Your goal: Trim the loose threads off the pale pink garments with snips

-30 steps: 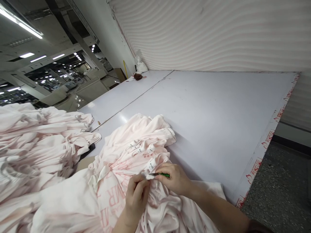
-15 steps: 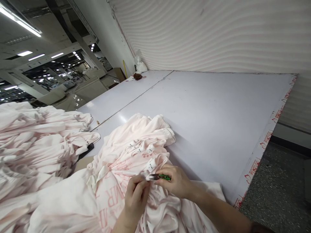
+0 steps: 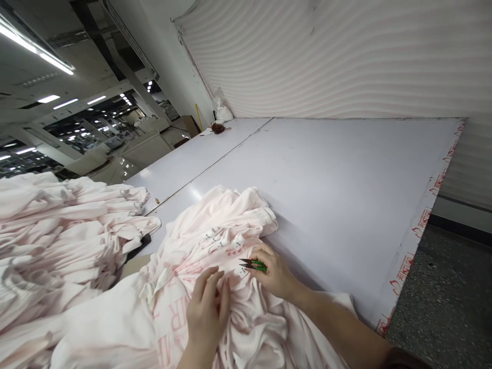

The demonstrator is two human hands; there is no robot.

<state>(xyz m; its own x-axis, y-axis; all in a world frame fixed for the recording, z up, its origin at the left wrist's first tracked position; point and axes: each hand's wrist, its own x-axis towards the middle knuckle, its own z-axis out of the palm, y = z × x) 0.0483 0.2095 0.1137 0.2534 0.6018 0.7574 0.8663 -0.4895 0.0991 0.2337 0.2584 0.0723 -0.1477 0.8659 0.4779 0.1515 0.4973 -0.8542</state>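
Observation:
Pale pink garments (image 3: 215, 215) with small white neck labels lie heaped in front of me. Red printed letters show on the one under my hands. In my right hand (image 3: 274, 274) are green-handled thread snips (image 3: 253, 264), their dark blades apart and pointing left above a white label (image 3: 243, 271). My left hand (image 3: 207, 307) hovers over the printed cloth just left of the snips, fingers curved and apart. I see nothing between its fingers.
A larger pile of pale pink garments (image 3: 69, 230) fills the left side. The pale table (image 3: 346, 195) stretches away to a striped hanging sheet (image 3: 330, 61). At the far edge sit a brown tangled bundle (image 3: 218, 128) and a white plastic bag (image 3: 223, 110).
My left hand has let go of the cloth and opened, shifting slightly left. My right hand has lifted up and away with the snips, and the label it was near has dropped back.

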